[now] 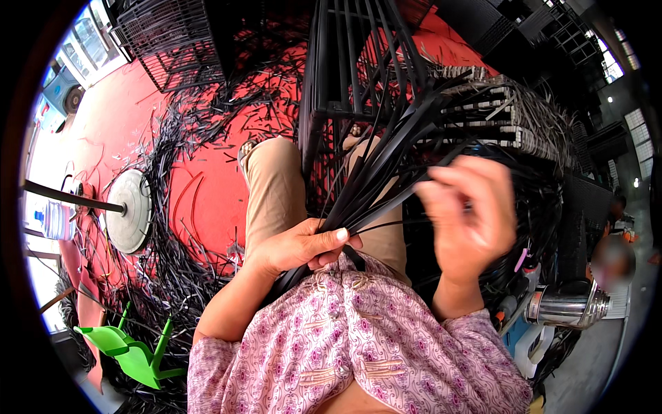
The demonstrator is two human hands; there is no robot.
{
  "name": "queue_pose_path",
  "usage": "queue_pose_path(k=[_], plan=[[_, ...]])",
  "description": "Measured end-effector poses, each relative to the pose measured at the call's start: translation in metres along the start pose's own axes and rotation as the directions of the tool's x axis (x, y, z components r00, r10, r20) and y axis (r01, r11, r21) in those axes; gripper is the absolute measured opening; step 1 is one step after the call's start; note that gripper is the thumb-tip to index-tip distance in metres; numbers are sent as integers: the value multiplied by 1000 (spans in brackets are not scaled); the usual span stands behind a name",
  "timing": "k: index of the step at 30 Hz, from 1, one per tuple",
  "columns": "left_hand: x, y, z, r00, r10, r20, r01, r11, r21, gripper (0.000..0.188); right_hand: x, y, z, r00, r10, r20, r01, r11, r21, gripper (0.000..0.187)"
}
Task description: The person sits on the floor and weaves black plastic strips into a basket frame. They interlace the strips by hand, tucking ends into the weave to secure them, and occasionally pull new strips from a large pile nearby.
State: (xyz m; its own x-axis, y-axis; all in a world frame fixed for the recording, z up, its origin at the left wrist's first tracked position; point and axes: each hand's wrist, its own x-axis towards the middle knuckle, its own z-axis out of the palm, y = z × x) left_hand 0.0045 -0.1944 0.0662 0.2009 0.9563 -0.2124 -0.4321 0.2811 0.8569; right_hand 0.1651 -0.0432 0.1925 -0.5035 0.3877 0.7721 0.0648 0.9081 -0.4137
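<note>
Strips btwn L fingers, beside R fingers

before me stands a black barred frame, a grey woven stack to its right; long flat black strips run from my left hand; left of me, a round grey disc, nearer, a green plastic chair.

Strips ahead, frame beyond, room leftward, right unclear
</note>
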Motion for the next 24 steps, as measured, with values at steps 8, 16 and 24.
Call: queue_pose_path(k=[8, 16, 24], plan=[[-2, -3, 7, 995, 19, -93, -5, 988, 154, 43, 5, 15, 29, 805, 206, 557, -259, 966, 18, 31], [-2, -2, 4, 992, -12, -124, 34, 983, 179, 41, 2, 27, 28, 739, 480, 473, -663, 645, 381, 12], [1, -12, 0, 984, -10, -177, 61, 956, 286, 38, 4, 27, 28, 602, 503, 619, -798, 358, 485, 39]])
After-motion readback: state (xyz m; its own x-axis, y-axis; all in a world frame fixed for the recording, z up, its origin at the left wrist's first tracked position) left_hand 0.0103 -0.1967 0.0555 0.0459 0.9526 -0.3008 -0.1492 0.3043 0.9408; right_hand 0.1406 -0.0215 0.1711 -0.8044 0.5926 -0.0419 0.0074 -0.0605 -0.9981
